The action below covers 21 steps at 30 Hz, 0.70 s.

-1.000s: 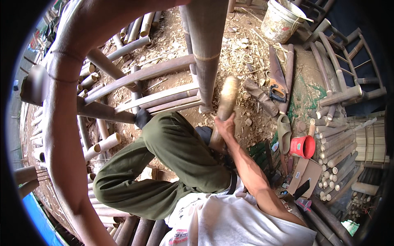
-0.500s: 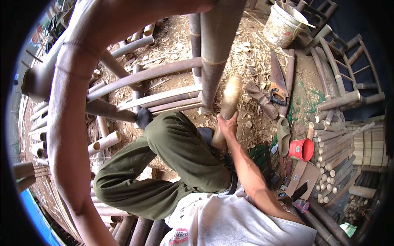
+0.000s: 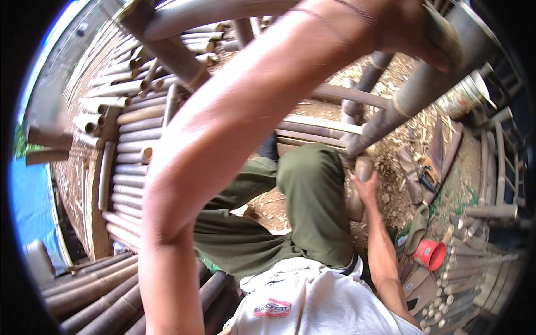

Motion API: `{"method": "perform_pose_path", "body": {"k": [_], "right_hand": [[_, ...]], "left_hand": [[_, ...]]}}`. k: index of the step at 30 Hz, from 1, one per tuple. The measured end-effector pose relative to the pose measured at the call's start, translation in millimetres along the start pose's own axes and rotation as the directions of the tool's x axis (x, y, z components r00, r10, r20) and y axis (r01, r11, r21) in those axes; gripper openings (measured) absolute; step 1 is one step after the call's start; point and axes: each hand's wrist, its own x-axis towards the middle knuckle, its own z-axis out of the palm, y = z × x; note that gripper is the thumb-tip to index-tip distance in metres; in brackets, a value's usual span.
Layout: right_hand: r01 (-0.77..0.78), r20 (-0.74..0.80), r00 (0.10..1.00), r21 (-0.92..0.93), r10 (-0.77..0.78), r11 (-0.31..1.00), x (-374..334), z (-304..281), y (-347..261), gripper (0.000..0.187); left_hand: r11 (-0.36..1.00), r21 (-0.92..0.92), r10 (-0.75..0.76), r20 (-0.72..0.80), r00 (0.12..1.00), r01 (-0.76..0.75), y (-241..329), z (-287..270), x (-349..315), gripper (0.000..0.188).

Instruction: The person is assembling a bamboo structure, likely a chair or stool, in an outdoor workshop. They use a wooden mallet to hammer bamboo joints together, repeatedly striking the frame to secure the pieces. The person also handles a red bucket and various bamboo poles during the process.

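My left arm crosses the view, and my left hand (image 3: 410, 30) is at the top of a thick bamboo post (image 3: 424, 95), its fingers bent round the bamboo; motion blur softens them. This post belongs to a bamboo frame with crossbars (image 3: 349, 95) low between its legs. Beside my right knee, my right hand (image 3: 367, 188) is closed round the narrow middle of a club-like wooden mallet (image 3: 364, 167). One thick end of it shows above the fist and the other below. The mallet is close to the foot of the post, apart from it.
A handsaw (image 3: 430, 170) with an orange and black handle lies right on ground strewn with shavings. Nearby are a white bucket (image 3: 466, 97), a red bucket (image 3: 430, 254) and stacked bamboo pieces (image 3: 463, 279). Bamboo poles (image 3: 139, 139) fill the left; a blue sheet (image 3: 33, 206) hangs beyond.
The view has swung left, so the frame and both hands appear farther right. The mallet, earlier tilted with its pale end blurred and raised, now looks shorter and more end-on in my right hand.
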Motion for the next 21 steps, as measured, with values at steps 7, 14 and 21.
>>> {"method": "perform_pose_path", "body": {"k": [7, 14, 21], "right_hand": [[-0.203, -0.221, 0.947, 0.148, 0.232, 0.968, 22.0, -51.7, 27.2, 0.114], [-0.276, 0.089, 0.957, -0.019, 0.276, 0.961, 20.1, -16.6, -23.8, 0.111], [-0.319, -0.032, 0.939, 0.281, 0.341, 0.905, 43.0, -31.2, -7.8, 0.113]], "left_hand": [[0.996, 0.04, 0.088, -0.116, 0.989, -0.084, 2.2, 20.3, -8.3, 0.057], [0.986, -0.125, 0.099, -0.123, 0.987, -0.114, 32.2, 42.4, 10.0, 0.056], [0.987, -0.123, 0.089, -0.108, 0.99, -0.103, 41.1, 32.2, 14.4, 0.059]]}}
